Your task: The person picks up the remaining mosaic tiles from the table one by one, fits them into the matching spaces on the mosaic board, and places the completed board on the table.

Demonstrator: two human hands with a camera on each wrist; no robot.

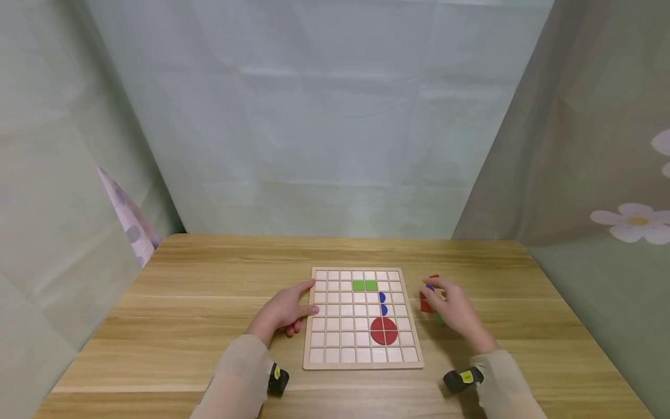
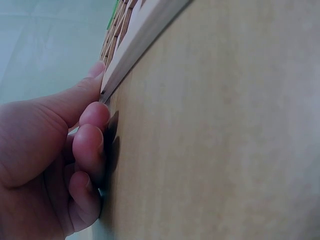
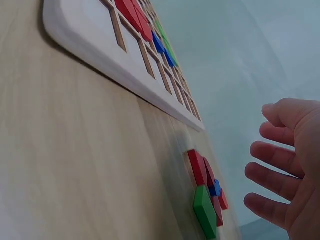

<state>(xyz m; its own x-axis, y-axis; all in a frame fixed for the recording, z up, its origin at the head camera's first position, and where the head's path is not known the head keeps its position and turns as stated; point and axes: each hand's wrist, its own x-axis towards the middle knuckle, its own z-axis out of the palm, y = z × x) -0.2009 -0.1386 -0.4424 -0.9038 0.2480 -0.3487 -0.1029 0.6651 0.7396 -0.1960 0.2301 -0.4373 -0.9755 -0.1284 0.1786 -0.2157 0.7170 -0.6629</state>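
A wooden grid board (image 1: 361, 366) lies flat on the table. Along its left edge my left hand (image 1: 282, 308) rests with thumb and index finger touching the frame, the other fingers loosely bent beside it. In the left wrist view the thumb (image 2: 85, 95) reaches onto the board's rim (image 2: 135, 47). My right hand (image 1: 454, 305) hovers over a small group of loose pieces right of the board. Its fingers (image 3: 275, 157) are spread in the right wrist view, with nothing visible between them. Among those pieces are a green block (image 3: 204, 212), red blocks (image 3: 198, 167) and a blue one (image 3: 215, 188).
Set in the grid are two green squares (image 1: 364, 285), two blue half-circles (image 1: 384, 310) and red quarter pieces forming a circle (image 1: 384, 331). The wooden table (image 1: 209, 326) extends around the board, with a hanging cloth (image 1: 324, 145) behind it.
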